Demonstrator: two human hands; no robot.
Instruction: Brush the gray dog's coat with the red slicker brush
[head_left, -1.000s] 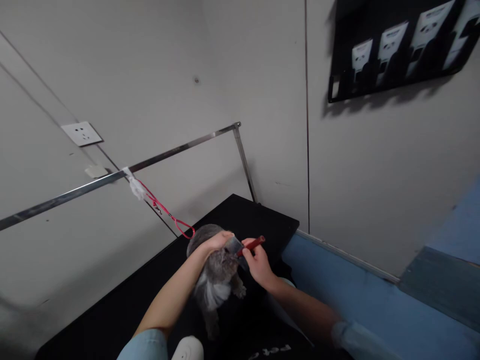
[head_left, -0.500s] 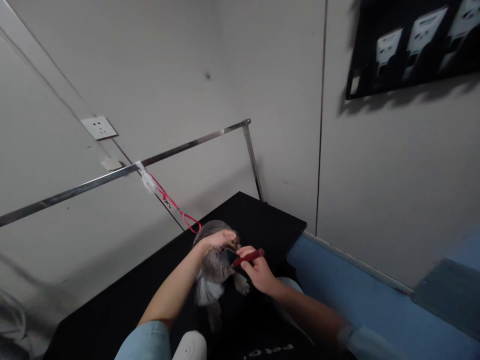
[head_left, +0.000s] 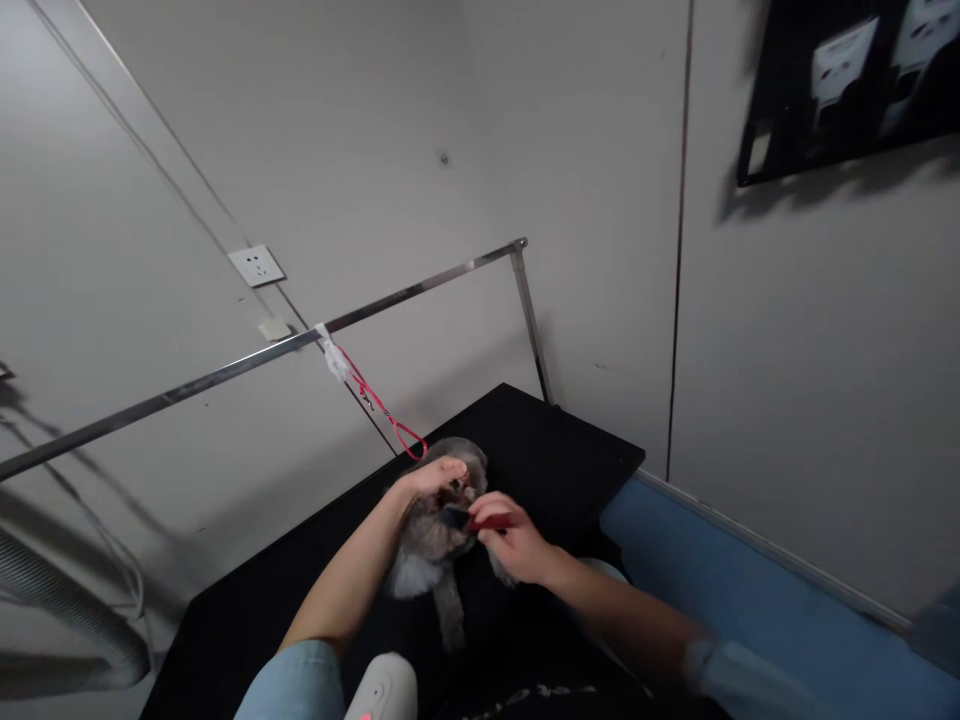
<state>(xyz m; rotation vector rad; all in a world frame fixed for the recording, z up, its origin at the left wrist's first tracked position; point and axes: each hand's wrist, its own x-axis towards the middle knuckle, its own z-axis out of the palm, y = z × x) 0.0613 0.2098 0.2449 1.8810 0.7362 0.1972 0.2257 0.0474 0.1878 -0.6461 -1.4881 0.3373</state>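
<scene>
A small grey-furred animal with a pale, fluffy patch is on the black table; I cannot tell whether it is a cat or a dog. My left hand grips its head, fingers closed round the fur and part of the face. In my right hand is a slicker brush, held by its red handle. Its flat dark head rests against or just over the fur below my left hand. The bristles are hidden.
A chrome bar crosses behind the table, with a red leash loop hanging from it by a white tie. A white rounded device is close to my body. A grey hose runs at lower left.
The brush has turned in my right hand, so its handle looks shorter and its head lies nearer the fur. My left hand keeps its hold. The camera view has shifted left.
</scene>
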